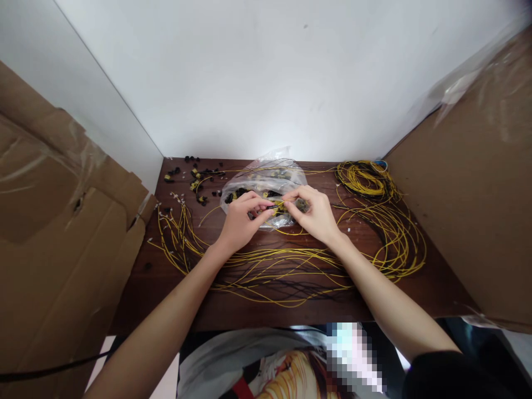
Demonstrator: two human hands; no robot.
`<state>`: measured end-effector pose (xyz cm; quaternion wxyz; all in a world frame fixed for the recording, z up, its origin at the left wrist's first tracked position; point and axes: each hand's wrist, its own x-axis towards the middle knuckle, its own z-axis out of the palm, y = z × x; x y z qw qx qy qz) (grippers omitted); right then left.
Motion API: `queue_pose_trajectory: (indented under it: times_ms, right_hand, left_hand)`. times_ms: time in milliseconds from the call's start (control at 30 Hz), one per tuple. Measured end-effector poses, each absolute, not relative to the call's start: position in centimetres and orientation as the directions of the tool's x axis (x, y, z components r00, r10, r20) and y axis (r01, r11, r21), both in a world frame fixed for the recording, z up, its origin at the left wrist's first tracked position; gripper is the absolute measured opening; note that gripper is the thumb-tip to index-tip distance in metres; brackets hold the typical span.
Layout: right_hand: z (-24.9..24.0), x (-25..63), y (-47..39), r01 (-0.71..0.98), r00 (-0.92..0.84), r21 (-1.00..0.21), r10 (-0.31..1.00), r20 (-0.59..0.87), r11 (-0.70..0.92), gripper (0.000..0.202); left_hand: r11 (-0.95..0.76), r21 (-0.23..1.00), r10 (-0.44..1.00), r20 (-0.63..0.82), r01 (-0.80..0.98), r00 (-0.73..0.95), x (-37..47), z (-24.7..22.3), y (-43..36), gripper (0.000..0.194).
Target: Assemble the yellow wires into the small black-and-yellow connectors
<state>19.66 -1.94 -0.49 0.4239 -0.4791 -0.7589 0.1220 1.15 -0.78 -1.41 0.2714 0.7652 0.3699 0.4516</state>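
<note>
Over a clear plastic bag of small black and yellow connectors, my two hands are close together. My left hand is closed, with thumb and fingers pinching a small black piece. Just to the right, my right hand pinches a thin yellow wire that runs toward the black piece. The fingers hide where the two meet. Long yellow and black wires lie across the brown table below my hands.
Loose black and yellow connectors lie at the back left. A coiled wire bundle sits at the back right. Cardboard sheets stand on the left and right. A white wall rises behind the table.
</note>
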Motion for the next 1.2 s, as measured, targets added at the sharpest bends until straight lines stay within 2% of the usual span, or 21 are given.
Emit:
queue_pose_trajectory:
  times_ms: [167,433,800,1067,1200]
  right_hand:
    - [-0.33,19.45,-2.08,0.603,-0.29,-0.552,0.803,0.521,0.576,0.008]
    - [-0.65,19.69,-1.99,0.661,-0.156,-0.577,0.84,0.52,0.48,0.008]
    - [-0.35,19.45,-2.13,0.617,-0.288,-0.531,0.794,0.536,0.582,0.01]
    - [-0.65,19.71,-1.99,0.681,-0.123,-0.56,0.827,0.549,0.472,0.009]
    - [-0.57,19.79,-1.97,0.651,-0.116,-0.585,0.824,0.554,0.484,0.008]
  left_hand:
    - [-0.578,0.751,0.811,0.487,0.319,0.324,1.14,-1.42,-0.8,0.011]
    - [-0.578,0.75,0.811,0.488,0.321,0.322,1.15,-1.53,-0.74,0.012]
    - [-0.579,0.751,0.81,0.487,0.317,0.327,1.18,-1.42,-0.81,0.011]
    - [-0.588,0.738,0.805,0.494,0.331,0.329,1.17,-1.54,-0.76,0.012]
    - [-0.584,0.741,0.808,0.489,0.332,0.329,1.17,-1.56,-0.75,0.012]
